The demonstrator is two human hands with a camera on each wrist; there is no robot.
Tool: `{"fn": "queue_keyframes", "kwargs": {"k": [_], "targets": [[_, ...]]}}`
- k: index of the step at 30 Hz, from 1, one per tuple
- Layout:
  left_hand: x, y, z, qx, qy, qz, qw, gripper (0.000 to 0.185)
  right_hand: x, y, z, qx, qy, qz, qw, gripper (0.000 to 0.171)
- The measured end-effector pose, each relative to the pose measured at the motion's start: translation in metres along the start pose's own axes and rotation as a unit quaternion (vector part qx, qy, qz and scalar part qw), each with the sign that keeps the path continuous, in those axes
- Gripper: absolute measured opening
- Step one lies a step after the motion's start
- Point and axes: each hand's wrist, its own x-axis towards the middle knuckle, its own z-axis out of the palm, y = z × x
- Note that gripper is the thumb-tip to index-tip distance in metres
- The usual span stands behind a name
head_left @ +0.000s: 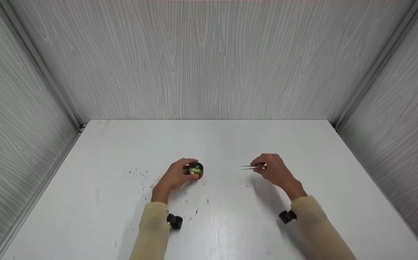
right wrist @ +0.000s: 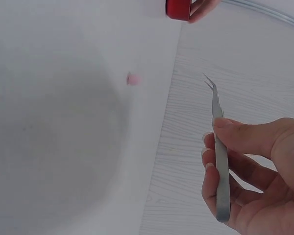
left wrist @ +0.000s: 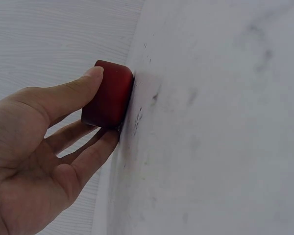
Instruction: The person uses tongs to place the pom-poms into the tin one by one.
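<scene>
My left hand (head_left: 174, 177) grips a small round cup (head_left: 200, 169), thumb on one side and fingers on the other. The left wrist view shows the cup's outside as glossy red (left wrist: 112, 95), its base at the white tabletop. Several small yellow, white and greenish pieces (head_left: 195, 170) lie inside it. To the right, my right hand (head_left: 275, 171) pinches silver tweezers (right wrist: 220, 156) between thumb and fingers. Their bent tips are slightly apart, point left towards the cup, and hold nothing. A small pink piece (right wrist: 133, 79) shows against the tabletop, away from the tweezer tips.
Dark specks and marks (head_left: 138, 173) are scattered over the white tabletop (head_left: 209, 231) around the left hand. Pale wood-grain panels (head_left: 209, 61) enclose the table at the back and both sides. Each sleeved wrist carries a small black camera (head_left: 175, 221).
</scene>
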Motion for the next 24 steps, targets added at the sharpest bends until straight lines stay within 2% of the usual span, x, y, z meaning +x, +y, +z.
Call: {"fn": "queue_keyframes", "kwargs": {"k": [13,24], "targets": [[0.000,-0.001,-0.001,-0.004,-0.006,0.025,0.9997,0.053,-0.016,0.012,-0.007,0.009,-0.006,0.000,1.000,0.014],[0.000,-0.001,-0.001,-0.010,-0.008,0.015,0.9998,0.054,-0.024,0.023,-0.006,0.003,-0.019,0.008,1.000,0.011]]}}
